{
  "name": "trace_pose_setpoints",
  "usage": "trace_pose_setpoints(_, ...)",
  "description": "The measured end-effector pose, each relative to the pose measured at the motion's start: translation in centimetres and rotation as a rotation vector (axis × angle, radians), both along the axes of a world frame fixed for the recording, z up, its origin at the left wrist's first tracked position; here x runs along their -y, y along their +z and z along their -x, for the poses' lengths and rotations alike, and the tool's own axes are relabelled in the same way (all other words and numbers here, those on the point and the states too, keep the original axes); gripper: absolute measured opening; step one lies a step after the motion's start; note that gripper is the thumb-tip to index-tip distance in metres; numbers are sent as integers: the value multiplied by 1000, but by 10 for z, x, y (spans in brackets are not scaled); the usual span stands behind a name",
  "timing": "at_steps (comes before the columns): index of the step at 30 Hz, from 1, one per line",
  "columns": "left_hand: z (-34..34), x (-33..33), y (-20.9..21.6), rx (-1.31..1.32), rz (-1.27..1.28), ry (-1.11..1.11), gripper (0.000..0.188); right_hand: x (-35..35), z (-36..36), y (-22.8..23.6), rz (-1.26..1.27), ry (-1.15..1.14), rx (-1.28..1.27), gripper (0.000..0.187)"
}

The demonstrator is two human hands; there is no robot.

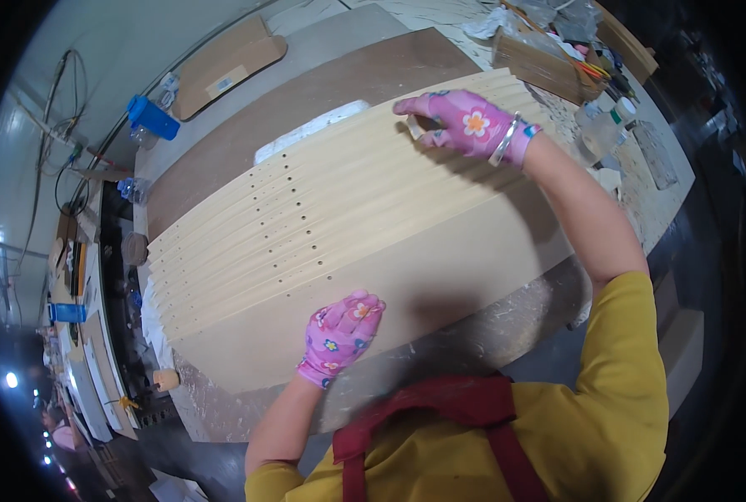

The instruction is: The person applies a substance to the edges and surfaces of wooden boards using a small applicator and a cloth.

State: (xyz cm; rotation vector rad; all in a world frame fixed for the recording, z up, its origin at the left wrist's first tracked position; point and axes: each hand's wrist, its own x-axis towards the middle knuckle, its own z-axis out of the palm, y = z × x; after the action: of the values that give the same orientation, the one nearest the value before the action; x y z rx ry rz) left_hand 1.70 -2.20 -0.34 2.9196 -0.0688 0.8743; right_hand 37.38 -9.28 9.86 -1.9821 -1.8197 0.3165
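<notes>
Several pale wood-coloured boards (373, 176) lie overlapped in a fanned stack on the table, with rows of drilled holes toward their left part. The nearest board (440, 259) shows a wide plain face. My left hand (343, 336), in a pink flowered glove, rests at that board's near edge, fingers stretched out and holding nothing I can see. Over the far right part of the stack, my right hand (469, 125) wears a matching glove and a silver bracelet (505, 140). Its thumb and fingers are curved round a small pale thing (414, 127) that I cannot make out.
Behind the stack lie a white strip (310, 131), a brown board (214, 171) and a cardboard piece (230, 71). A blue cup (153, 117) stands at far left. At far right are a cardboard box (548, 71) of odds and ends and a clear bottle (607, 130).
</notes>
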Motion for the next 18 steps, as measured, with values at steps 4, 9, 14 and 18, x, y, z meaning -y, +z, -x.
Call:
trace_pose_setpoints(4,3,-1,0,-106,85,34,16,-2,12,-15,-52,-4,9,43)
trace_pose_setpoints(9,17,-6,-8,-233,286,3,36,12,-2,-8,67,-120,142,45)
trace_pose_setpoints(14,18,-7,-8,-196,214,-33,39,-78,65,-10,-311,-15,82,43)
trace_pose_setpoints(18,18,-7,-21,-143,355,-27,39,-157,143,-23,-241,89,230,33)
